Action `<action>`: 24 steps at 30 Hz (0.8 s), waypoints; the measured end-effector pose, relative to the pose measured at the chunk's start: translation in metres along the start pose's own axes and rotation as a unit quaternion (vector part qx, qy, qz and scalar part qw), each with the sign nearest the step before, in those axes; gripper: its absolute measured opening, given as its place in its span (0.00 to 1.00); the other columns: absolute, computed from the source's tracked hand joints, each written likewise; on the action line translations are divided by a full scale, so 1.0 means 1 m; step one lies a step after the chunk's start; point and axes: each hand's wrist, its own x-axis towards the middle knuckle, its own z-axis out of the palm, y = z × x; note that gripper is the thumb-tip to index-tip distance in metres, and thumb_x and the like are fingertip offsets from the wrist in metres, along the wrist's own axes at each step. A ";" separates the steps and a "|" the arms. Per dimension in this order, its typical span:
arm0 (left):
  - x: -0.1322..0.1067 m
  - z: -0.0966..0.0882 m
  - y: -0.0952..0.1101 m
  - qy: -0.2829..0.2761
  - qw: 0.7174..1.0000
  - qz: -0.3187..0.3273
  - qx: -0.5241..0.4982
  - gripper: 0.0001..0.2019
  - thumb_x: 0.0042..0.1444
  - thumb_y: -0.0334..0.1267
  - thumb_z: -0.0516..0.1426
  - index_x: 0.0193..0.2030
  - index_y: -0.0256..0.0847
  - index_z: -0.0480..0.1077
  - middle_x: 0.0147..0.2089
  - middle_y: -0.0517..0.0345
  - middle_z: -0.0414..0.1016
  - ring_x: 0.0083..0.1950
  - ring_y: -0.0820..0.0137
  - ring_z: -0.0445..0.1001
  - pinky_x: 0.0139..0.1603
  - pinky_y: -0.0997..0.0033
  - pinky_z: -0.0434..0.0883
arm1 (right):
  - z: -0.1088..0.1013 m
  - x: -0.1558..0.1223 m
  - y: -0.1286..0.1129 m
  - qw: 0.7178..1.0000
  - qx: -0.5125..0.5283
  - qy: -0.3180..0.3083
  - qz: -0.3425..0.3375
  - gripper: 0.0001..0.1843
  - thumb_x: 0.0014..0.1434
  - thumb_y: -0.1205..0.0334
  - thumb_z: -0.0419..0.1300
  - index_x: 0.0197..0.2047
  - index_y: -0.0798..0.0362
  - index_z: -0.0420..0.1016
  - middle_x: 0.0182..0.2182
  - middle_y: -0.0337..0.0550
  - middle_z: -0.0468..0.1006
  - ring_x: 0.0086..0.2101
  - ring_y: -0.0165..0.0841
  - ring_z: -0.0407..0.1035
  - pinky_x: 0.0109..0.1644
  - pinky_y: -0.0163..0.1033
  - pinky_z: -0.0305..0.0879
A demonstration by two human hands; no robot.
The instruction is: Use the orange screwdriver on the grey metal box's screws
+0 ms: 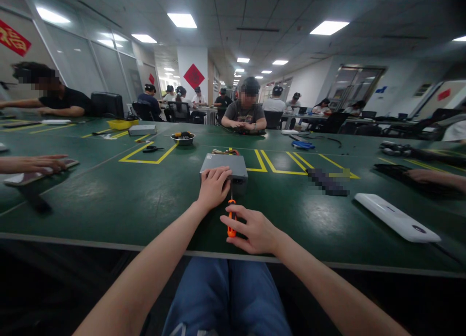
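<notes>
One grey metal box [235, 164] sits on the table [160, 219] under the unclenched left hand [214, 188], apparently braced by it, while the right hand [255, 230] loosely grasps an orange screwdriver [231, 216], shaft toward the box, probably for easy turning.

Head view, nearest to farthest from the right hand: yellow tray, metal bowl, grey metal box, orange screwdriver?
1. Orange screwdriver: in the right hand.
2. Grey metal box: just ahead, left hand on it.
3. Metal bowl: beyond the box, to the left.
4. Yellow tray: farther left still.
</notes>
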 end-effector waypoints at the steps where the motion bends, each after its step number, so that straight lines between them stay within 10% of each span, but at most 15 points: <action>1: 0.000 0.000 0.000 0.000 1.000 0.000 -0.001 0.15 0.58 0.36 0.49 0.52 0.47 0.64 0.57 0.56 0.68 0.58 0.63 0.63 0.57 0.56 0.53 | -0.001 0.000 0.000 1.000 -0.010 -0.001 -0.004 0.20 0.60 0.54 0.52 0.52 0.56 0.62 0.48 0.58 0.68 0.45 0.39 0.69 0.40 0.39 0.70; 24: 0.000 0.001 -0.001 0.004 1.000 0.002 0.011 0.13 0.61 0.38 0.48 0.51 0.47 0.64 0.57 0.57 0.68 0.58 0.64 0.63 0.57 0.57 0.53 | 0.003 -0.002 0.002 0.997 0.016 0.080 0.007 0.17 0.58 0.52 0.55 0.44 0.57 0.63 0.46 0.59 0.70 0.37 0.35 0.72 0.35 0.36 0.70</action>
